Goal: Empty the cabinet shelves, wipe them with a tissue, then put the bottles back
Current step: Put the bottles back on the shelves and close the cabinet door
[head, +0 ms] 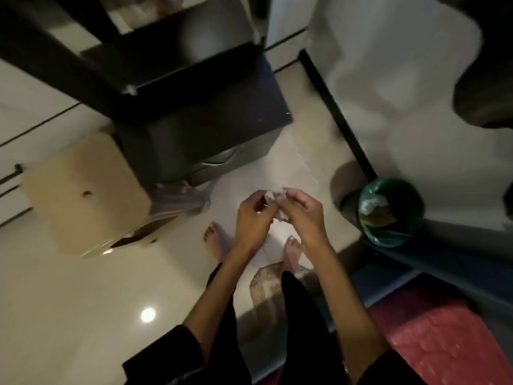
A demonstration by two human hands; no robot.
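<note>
A crumpled white tissue (273, 200) sits between my two hands above the tiled floor. My left hand (254, 218) pinches its left side with curled fingers. My right hand (301, 211) grips its right side, and most of the tissue is hidden behind the fingers. The dark cabinet (194, 107) stands ahead and to the left, blurred. No bottles show in this view.
A beige stool (83, 190) stands left of the cabinet. A small bin with a green liner (388, 212) holding rubbish sits at the right by a white door. A red mat (444, 337) lies at the lower right. My bare feet stand below my hands.
</note>
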